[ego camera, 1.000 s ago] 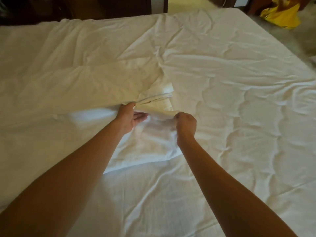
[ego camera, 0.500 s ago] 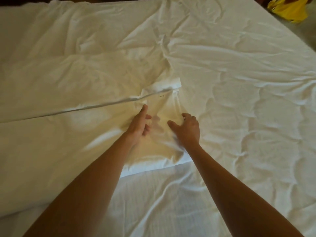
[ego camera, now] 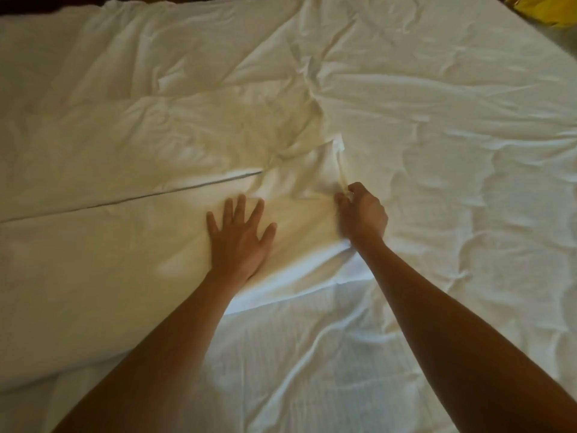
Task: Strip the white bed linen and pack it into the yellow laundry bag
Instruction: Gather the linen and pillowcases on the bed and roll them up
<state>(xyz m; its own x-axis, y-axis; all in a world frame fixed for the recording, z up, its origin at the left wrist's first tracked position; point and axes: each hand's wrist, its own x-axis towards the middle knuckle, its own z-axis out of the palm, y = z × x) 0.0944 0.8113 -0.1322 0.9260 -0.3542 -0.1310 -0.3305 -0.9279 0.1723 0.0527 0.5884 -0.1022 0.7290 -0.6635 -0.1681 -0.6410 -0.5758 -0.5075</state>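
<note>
**Desk:** What did the head camera catch on the bed?

**Photographer:** A person leaned over a folded white duvet cover (ego camera: 131,182) that lay across the left half of the bed, on top of a creased white bottom sheet (ego camera: 452,189). The left hand (ego camera: 239,242) lay flat on the fold, fingers straight and spread, gripping nothing. The right hand (ego camera: 362,214) had its fingers curled and pinched a loose corner flap (ego camera: 327,164) of the cover just beside the fold's right edge.

**Desk:** Why that split?

**Photographer:** By my reading, the flat palm pinned the layers so they would not slide while the other hand pulled the corner into line. That is a judgement.

**Desk:** Edges and room?

**Photographer:** A dark seam line ran from the left edge toward the flap. The fold's near edge crossed diagonally under both forearms. To the right the sheet lay open and wrinkled, with nothing on it, leaving space to draw the linen that way.

**Desk:** And the bag?

**Photographer:** Only a sliver of the yellow laundry bag (ego camera: 549,10) showed at the far right corner, off the bed and well apart from both hands. Nothing looked packed yet.
</note>
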